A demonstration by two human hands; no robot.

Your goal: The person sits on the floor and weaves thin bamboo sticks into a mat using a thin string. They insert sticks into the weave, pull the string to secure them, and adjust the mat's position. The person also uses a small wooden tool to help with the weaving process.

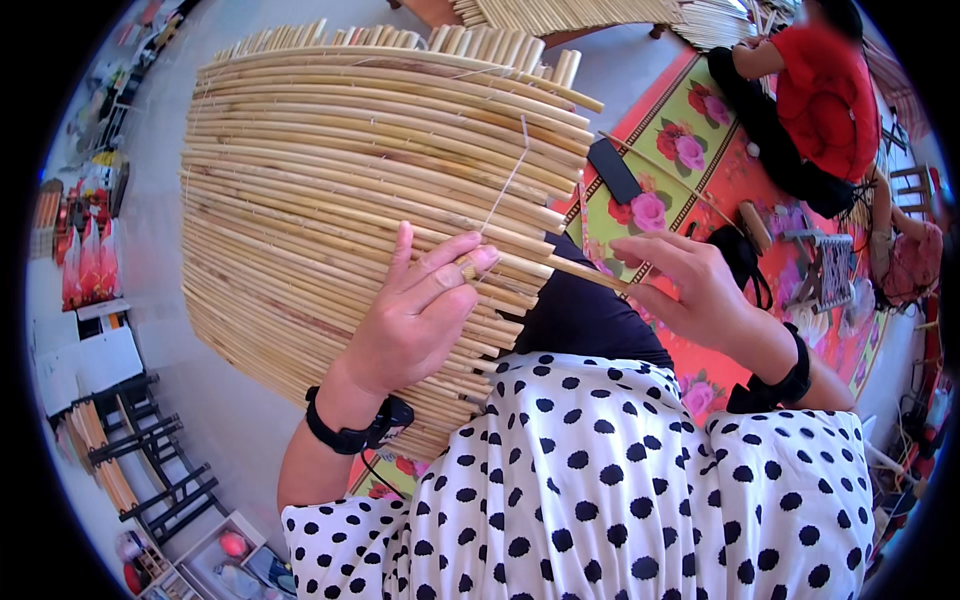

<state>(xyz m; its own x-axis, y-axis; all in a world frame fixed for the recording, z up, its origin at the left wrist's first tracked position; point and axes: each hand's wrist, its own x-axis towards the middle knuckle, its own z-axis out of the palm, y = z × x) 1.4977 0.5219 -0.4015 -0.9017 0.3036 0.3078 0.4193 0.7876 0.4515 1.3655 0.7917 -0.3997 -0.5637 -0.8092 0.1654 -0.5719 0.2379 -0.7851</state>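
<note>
A large mat of pale round sticks (330,150), laid side by side and bound with thin thread, lies in front of me and over my lap. My left hand (425,310) rests on its right part. Its fingertips are pinched together on a thin white cord (505,190), which runs up across the sticks. A ring is on one finger. One stick (590,273) sticks out past the mat's uneven right edge. My right hand (690,285) is at that stick's outer end, thumb close to the tip, fingers spread apart and not wrapped round it.
A red and green flowered floor covering (665,150) bears a dark flat phone-like object (613,170), a thin rod (680,180) and a folding stool (822,268). At upper right sits a person in red (825,90). Another stick mat (570,15) lies at the back. Black-framed furniture (150,460) stands left.
</note>
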